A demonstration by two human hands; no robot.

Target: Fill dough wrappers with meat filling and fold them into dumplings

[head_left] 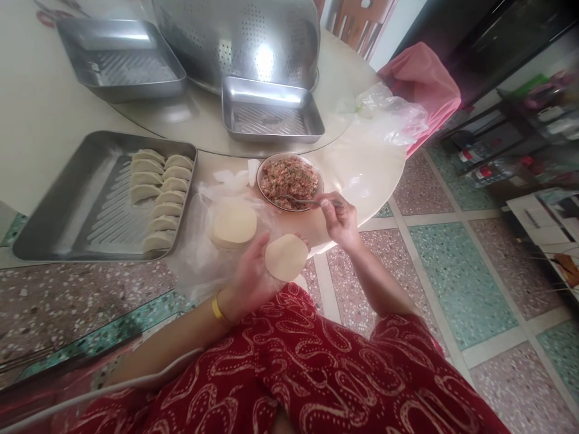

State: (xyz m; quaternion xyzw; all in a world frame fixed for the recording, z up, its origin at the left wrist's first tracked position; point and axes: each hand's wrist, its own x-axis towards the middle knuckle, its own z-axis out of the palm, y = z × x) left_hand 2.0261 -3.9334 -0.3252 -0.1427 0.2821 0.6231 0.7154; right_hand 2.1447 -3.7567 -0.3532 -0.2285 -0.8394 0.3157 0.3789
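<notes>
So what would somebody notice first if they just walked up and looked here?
Probably the round dough wrapper lying flat on the left hand, low in the middle. Just above it, the right hand holds a spoon in the bowl of minced filling. On the left, a metal tray holds rows of folded dumplings.

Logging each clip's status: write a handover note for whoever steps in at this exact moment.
Left hand: flat, open wrapper lying on its fingers, unfilled.
Right hand: holds the spoon, its tip in the bowl of filling.
Wrapper stack sits on plastic beside the bowl.
Done: about ten folded dumplings in the large tray.
Left: fill and fold this wrapper, then the stack.
</notes>
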